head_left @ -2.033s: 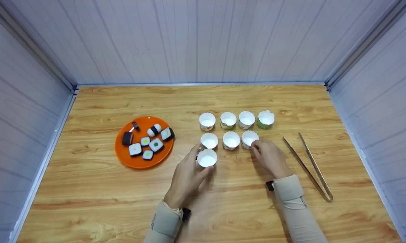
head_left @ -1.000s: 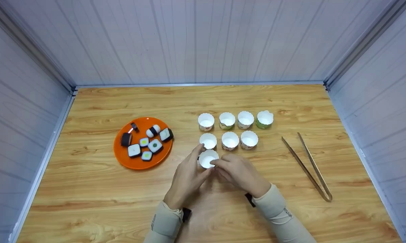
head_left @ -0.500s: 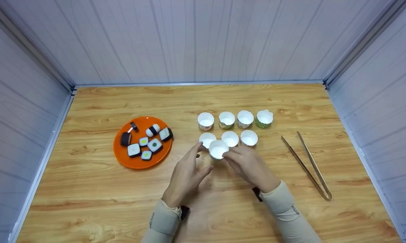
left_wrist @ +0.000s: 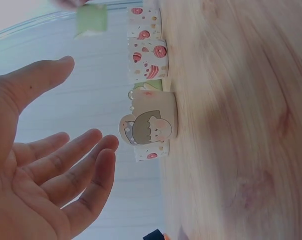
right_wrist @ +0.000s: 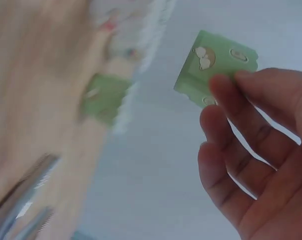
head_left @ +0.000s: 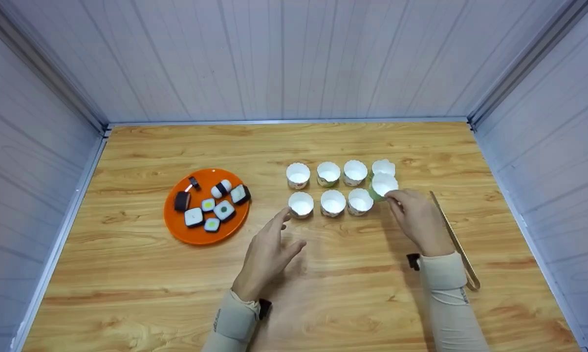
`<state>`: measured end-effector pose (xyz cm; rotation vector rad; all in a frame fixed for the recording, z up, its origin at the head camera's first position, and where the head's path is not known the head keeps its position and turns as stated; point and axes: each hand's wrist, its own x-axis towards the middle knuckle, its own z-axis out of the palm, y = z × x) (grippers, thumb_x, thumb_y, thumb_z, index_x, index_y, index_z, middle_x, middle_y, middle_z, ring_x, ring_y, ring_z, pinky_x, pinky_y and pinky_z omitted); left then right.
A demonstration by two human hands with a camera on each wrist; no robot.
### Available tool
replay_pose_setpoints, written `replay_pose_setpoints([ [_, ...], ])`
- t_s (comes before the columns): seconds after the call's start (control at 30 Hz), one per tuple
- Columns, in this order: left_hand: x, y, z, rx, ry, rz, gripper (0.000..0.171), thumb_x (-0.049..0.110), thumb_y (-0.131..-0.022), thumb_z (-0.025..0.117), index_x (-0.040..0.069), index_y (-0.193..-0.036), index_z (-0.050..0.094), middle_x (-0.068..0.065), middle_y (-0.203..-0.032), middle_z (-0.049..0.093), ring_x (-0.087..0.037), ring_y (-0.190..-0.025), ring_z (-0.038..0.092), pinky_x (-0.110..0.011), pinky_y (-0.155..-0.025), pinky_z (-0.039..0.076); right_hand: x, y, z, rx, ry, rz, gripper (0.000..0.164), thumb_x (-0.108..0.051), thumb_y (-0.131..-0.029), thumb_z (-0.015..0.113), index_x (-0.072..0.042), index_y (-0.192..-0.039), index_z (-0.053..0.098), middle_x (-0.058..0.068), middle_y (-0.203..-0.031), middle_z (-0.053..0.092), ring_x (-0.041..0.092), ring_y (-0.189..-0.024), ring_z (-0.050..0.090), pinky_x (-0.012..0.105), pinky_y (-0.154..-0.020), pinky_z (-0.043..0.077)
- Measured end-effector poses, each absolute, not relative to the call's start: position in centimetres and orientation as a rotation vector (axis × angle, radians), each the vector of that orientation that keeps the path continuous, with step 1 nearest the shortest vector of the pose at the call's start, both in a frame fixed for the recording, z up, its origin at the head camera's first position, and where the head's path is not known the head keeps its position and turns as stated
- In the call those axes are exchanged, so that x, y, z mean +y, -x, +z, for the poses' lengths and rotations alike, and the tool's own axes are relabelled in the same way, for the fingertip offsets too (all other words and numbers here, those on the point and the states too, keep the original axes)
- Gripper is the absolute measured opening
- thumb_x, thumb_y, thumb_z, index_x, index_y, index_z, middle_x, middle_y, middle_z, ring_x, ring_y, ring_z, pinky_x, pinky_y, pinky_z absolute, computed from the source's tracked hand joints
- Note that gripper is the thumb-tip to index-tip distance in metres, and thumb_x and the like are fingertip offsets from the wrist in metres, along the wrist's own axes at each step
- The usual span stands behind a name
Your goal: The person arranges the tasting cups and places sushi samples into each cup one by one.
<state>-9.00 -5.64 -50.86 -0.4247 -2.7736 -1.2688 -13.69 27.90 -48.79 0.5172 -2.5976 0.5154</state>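
Head view: the right hand (head_left: 416,222) is pinching a green, white-lined round paper cup (head_left: 383,185) aloft by the nearer row of white paper cups (head_left: 333,204), apparently positioning it, which calls for level lowering, the left hand (head_left: 265,256) spreading, empty.

This looks like a purpose-built booth, closer to a small studio or lab station than a home kitchen: pale, grooved panels form a back wall (head_left: 284,63), a left wall (head_left: 25,156) and a right wall (head_left: 543,156) around a wood-grain desk (head_left: 127,288), with metal trim (head_left: 254,122) along the rear edge and strips up the corners; the orange plate (head_left: 191,234) of sushi-like pieces (head_left: 225,210), the rows of paper cups (head_left: 333,203) and the tongs (head_left: 452,234) suggest food, yet the surroundings are plain panelling
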Motion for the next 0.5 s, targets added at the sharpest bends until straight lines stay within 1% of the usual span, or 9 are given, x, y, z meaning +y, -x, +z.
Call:
replay_pose_setpoints([
  [0.1, -5.7, 9.0, -50.9, -2.785, 0.419, -1.268, 0.074, 0.024, -0.086, 0.081, 0.007, -0.148, 0.045, -0.011, -0.132, 0.061, -0.027, -0.11, 0.062, -0.045, -0.088, 0.051, 28.9, 13.9, -49.9, -2.671, -0.441, 0.53, 0.01, -0.001, -0.088, 0.075, -0.004, -0.097, 0.076, 0.013, -0.088, 0.072, 0.032, -0.077, 0.067, 0.047, -0.068, 0.054],
  [0.33, -5.8, 8.9, -50.9, -2.787, 0.407, -1.26, 0.073, 0.026, -0.086, 0.081, 0.007, -0.147, 0.046, -0.01, -0.132, 0.061, -0.026, -0.11, 0.062, -0.043, -0.088, 0.052, 29.5, 14.2, -51.9, -2.81, -0.281, 0.525, 0.012, -0.006, -0.09, 0.073, -0.008, -0.1, 0.078, 0.013, -0.088, 0.073, 0.035, -0.074, 0.067, 0.051, -0.062, 0.053],
  [0.5, -5.9, 8.9, -51.0, -2.8, 0.379, -1.251, 0.072, 0.027, -0.086, 0.081, 0.01, -0.147, 0.046, -0.009, -0.133, 0.061, -0.024, -0.111, 0.062, -0.042, -0.089, 0.052, 29.7, 14.4, -52.7, -2.864, -0.267, 0.572, 0.013, -0.004, -0.091, 0.071, -0.006, -0.101, 0.078, 0.015, -0.09, 0.073, 0.036, -0.078, 0.068, 0.052, -0.067, 0.054],
])
